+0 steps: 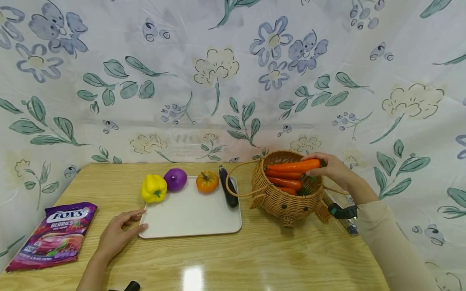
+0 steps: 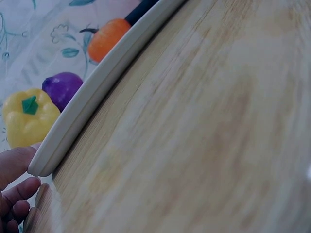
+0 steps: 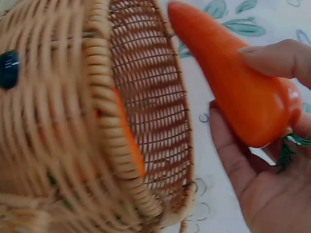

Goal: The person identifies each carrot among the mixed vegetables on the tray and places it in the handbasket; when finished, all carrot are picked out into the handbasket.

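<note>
My right hand [image 1: 324, 165] holds an orange carrot [image 3: 243, 82] near its stem end, thumb on one side and fingers on the other. The carrot is over the mouth of a wicker basket [image 1: 291, 208] with an animal face. More carrots [image 1: 285, 183] lie inside the basket, with some green next to them. My left hand [image 1: 118, 232] is at the left edge of a white tray [image 1: 189, 218], thumb over the rim [image 2: 73, 116] and fingers beside it. Along the tray's back lie a yellow bell pepper [image 1: 154, 188], a purple vegetable [image 1: 176, 180] and a small pumpkin [image 1: 207, 182]; an eggplant [image 1: 228, 188] lies at its right.
A purple candy bag [image 1: 54, 236] lies on the wooden table [image 1: 236, 262] at the left. Behind the basket's right side, a flat packet [image 1: 351, 226] is partly hidden by the right wrist. A floral cloth [image 1: 204, 101] hangs at the back.
</note>
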`<state>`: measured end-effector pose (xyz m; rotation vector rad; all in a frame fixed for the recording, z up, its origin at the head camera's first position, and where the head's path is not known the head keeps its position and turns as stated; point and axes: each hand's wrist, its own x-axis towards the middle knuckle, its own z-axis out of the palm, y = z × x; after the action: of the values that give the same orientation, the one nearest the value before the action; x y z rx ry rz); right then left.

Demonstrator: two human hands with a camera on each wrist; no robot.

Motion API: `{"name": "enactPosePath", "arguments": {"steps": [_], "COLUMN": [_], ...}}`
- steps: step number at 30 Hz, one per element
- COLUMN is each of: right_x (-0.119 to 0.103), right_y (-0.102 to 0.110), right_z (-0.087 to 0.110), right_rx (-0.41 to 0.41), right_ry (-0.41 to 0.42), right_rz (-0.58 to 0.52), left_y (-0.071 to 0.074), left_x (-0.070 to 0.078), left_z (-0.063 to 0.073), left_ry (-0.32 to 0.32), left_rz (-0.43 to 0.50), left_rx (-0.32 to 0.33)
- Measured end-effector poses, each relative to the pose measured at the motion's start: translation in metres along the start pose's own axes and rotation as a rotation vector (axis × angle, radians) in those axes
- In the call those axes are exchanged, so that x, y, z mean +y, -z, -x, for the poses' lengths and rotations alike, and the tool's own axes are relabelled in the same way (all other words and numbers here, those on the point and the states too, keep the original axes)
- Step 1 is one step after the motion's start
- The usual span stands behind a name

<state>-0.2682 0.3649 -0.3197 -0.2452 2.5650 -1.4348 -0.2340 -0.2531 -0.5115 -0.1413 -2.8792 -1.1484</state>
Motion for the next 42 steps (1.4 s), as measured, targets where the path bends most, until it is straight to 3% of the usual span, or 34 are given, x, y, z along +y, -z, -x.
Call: {"name": "enactPosePath", "arguments": {"steps": [9,32,42], "right_x": [-0.002,0.022,0.027], "right_y": [0.003,-0.021,-0.028], "right_z": [-0.021,-0.067,-0.078], "right_rx": [-0.036,-0.047,-0.022], "right_ry": [-0.054,-0.125,-0.176], "right_rz": [0.087,0.047,0.149], "left_y": [-0.001,-0.002,-0.002], "left_x": [-0.001,-0.001,0.0], "left_z": [0.0,0.002,0.002], "left_ry": [-0.002,0.009,-0.004], "left_rz": [-0.009,-0.002,-0.006], "left_rx": [0.015,0.016,0.029]}}
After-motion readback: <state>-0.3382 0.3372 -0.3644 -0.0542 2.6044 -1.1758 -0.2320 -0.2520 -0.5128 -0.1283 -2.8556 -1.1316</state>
